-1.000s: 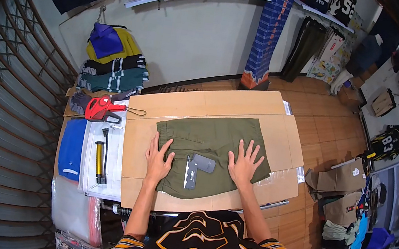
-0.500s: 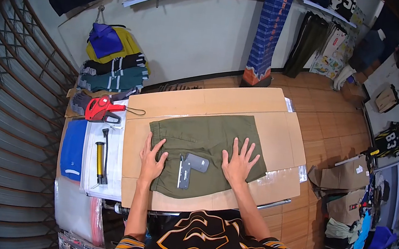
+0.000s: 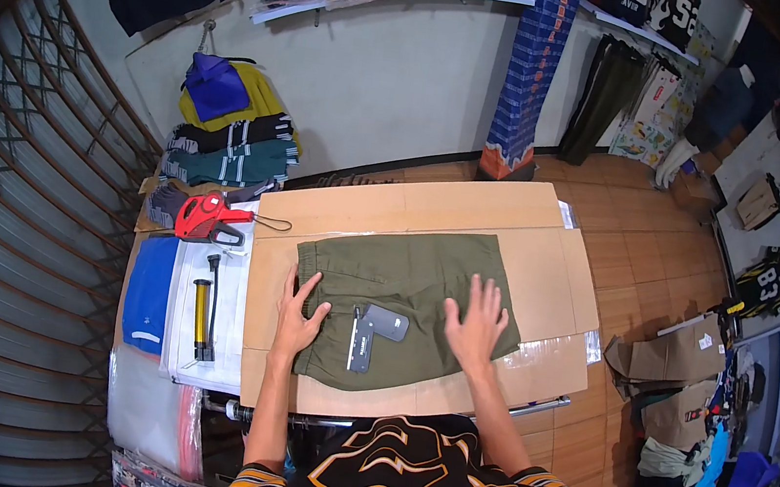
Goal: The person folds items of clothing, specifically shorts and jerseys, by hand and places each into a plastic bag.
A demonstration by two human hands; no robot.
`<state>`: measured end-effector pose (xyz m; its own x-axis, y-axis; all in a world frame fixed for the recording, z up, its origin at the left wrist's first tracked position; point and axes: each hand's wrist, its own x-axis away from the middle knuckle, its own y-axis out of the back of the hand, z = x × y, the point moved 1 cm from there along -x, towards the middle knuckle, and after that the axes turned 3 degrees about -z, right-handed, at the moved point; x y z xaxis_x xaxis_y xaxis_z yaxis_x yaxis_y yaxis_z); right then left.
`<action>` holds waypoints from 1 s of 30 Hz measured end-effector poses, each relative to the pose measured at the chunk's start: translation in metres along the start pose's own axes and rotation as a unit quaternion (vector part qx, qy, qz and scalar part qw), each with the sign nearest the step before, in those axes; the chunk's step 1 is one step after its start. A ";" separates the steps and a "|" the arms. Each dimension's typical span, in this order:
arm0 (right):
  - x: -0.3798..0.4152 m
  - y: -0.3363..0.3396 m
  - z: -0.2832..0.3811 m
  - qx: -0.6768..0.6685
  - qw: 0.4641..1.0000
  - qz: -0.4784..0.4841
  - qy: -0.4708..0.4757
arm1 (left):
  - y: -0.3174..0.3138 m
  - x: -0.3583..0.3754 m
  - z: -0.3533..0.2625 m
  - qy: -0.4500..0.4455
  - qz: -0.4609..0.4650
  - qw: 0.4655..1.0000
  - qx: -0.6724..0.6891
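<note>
A pair of olive-green shorts (image 3: 407,265) lies flat on a cardboard sheet (image 3: 558,276), its elastic waistband toward the left. My left hand (image 3: 299,323) rests at the waistband's near part, thumb and fingers apart, holding nothing. Over the leg side on the right, my right hand (image 3: 476,326) has its fingers spread, slightly blurred, and is empty too. Between the hands, on the fabric, lie a dark grey rounded case (image 3: 386,322) and a narrower grey device (image 3: 362,345) with a silvery edge, one overlapping the other.
Left of the cardboard are a red and black handheld tool (image 3: 206,218) with a cord loop, a yellow hand pump (image 3: 201,312) and blue folded cloth (image 3: 148,286). Plastic bags (image 3: 143,398) hang at the near left. Cardboard boxes (image 3: 681,353) stand at right.
My right hand has shifted slightly right, its fingers tilting up and blurring. The left hand stays by the waistband. The whole view has moved a little.
</note>
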<state>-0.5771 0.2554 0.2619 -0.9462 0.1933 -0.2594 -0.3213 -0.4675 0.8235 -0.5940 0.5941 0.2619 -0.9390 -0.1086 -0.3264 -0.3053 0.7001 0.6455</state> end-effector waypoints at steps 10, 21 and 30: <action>-0.041 0.083 -0.154 0.171 0.920 -0.135 -0.325 | 0.014 0.007 0.008 0.022 -0.034 0.995 0.093; -0.039 0.145 -0.177 -0.156 0.914 -0.296 -0.231 | 0.014 0.013 0.010 0.056 -0.060 0.990 0.116; -0.010 0.126 -0.074 -0.760 0.581 -0.160 -0.243 | 0.030 0.060 0.008 0.188 -0.111 0.960 0.176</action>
<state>-0.6113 0.1310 0.3311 -0.8253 0.5275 0.2015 -0.4893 -0.4901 -0.7214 -0.6580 0.6142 0.2568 -0.8678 -0.4838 -0.1132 -0.4944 0.8179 0.2943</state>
